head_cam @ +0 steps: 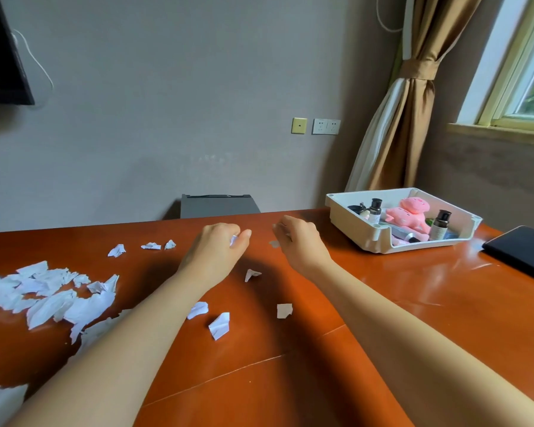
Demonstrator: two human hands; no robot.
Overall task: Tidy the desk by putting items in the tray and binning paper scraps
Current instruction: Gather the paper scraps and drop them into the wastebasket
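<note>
— Hands?
— The left hand [221, 241] grips a paper scrap [233, 241] in curled fingers. The right hand [296, 238] is curled; contents cannot be told.
— Surroundings?
— Loose scraps [43, 291] cover the counter's [383, 303] left side. The tray [352, 224], far right, holds bottles [375, 208] and a pink toy [410, 214].

- A glossy reddish-brown wooden desk [383, 303] fills the lower half of the frame.
- A heap of torn white paper scraps [50, 297] lies at the left.
- Smaller loose scraps [219, 326] lie scattered around the middle.
- A white tray [352, 224] sits at the desk's far right.
- A flat black device [524, 251] lies at the right edge, near the tray.
</note>
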